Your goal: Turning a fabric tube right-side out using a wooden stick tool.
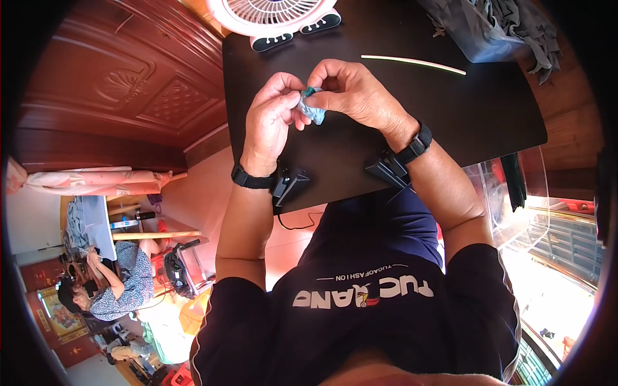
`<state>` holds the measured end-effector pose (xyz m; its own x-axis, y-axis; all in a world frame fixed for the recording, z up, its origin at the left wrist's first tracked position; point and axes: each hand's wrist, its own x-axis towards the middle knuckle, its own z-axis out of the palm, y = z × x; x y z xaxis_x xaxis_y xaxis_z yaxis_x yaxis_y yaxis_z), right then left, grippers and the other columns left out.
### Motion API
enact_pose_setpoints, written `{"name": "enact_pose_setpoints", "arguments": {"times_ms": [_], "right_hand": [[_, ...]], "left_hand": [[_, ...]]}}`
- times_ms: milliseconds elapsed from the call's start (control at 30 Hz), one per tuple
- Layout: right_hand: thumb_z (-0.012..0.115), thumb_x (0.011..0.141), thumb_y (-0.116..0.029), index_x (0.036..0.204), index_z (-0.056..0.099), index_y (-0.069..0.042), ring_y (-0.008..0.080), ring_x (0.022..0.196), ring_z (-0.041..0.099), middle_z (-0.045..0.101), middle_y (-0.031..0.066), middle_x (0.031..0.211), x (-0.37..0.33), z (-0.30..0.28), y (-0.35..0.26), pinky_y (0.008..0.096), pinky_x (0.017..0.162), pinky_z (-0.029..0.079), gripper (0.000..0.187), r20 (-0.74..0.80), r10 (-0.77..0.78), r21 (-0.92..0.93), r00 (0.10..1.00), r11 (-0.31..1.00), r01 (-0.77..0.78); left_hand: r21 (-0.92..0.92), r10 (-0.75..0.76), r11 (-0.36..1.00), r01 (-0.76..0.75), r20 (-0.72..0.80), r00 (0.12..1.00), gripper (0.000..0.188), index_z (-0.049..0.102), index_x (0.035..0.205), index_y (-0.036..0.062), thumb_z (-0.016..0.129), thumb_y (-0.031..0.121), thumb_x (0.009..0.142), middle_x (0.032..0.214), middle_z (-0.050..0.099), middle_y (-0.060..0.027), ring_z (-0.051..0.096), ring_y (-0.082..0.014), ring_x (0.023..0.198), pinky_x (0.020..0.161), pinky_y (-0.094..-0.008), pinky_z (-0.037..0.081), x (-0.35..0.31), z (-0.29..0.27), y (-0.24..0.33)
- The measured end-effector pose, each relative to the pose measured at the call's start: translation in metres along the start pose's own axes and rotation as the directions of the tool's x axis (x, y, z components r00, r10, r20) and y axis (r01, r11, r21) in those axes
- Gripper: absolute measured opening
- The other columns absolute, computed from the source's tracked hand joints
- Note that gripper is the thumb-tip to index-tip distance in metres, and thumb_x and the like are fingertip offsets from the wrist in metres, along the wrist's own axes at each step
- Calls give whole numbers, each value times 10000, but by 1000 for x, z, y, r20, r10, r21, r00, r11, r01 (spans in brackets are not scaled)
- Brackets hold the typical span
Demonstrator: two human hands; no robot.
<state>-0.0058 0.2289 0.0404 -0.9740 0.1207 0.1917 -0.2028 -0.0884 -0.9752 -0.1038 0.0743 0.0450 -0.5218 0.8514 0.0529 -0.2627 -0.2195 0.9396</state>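
Note:
Over the dark table [476, 116], both hands meet at a small, crumpled light-blue piece [314, 114] that looks like soft cloth or thin film; its exact kind cannot be told. A dark green bit [309, 91] shows at its upper end, between the fingertips. My left hand [273, 119] pinches the piece from the left with thumb and fingers. From the other side, my right hand [354, 93] grips it, thumb pressed toward a curled index finger. The fingers partly cover the piece.
A pink-and-white fan [273, 14] stands at the table's far edge. A thin white strip [413, 62] lies beyond my right hand. A clear bin [486, 42] of grey cloth scraps sits far right. Black stands [291, 184] rest near my wrists. Another person [122, 289] works at left.

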Motion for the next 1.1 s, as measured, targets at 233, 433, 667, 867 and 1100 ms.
{"name": "enact_pose_setpoints", "arguments": {"times_ms": [233, 433, 667, 867, 1100], "right_hand": [[650, 780, 13, 831, 530, -35, 45, 683, 533, 548, -24, 719, -1, 17, 2, 197, 625, 457, 139, -143, -206, -303, 968, 940, 155], [640, 712, -14, 805, 501, -27, 217, 594, 585, 565, 89, 680, -7, 26, -2, 308, 545, 469, 168, -248, -390, -539, 887, 816, 208], [634, 730, -23, 824, 497, -55, 262, 615, 593, 564, 96, 695, -9, 29, -2, 329, 551, 473, 170, -200, -566, -689, 800, 661, 295], [616, 770, -8, 879, 480, -57, 205, 651, 595, 566, 62, 736, -4, 26, 10, 296, 599, 474, 181, -152, -480, -607, 864, 735, 302], [637, 824, 23, 874, 503, -45, 35, 750, 508, 528, -37, 795, 1, 20, 8, 213, 681, 451, 159, 74, -133, 23, 988, 991, 132]], "left_hand": [[44, 131, 991, -125, -201, 971, 103, 518, 889, 52, 497, 29, 791, 698, 512, -13, 484, -71, 548, 467, -169, 363, -5, 10, 2], [33, 165, 986, -162, -152, 974, 136, 504, 911, 51, 500, 19, 779, 700, 490, -10, 435, -67, 522, 461, -175, 345, -5, 13, 0], [-242, 174, 948, -208, -155, 972, 114, 470, 847, 39, 466, 26, 734, 647, 469, -37, 437, -109, 502, 437, -219, 380, 1, -5, -7], [-531, 128, 839, -116, -14, 992, 78, 482, 787, 31, 525, 47, 725, 607, 469, -89, 477, -215, 474, 447, -290, 451, 2, -21, -9], [-544, 121, 831, -115, -24, 992, 67, 496, 774, 47, 540, 65, 727, 591, 458, -75, 474, -219, 476, 434, -286, 436, 4, -31, -7]]}}
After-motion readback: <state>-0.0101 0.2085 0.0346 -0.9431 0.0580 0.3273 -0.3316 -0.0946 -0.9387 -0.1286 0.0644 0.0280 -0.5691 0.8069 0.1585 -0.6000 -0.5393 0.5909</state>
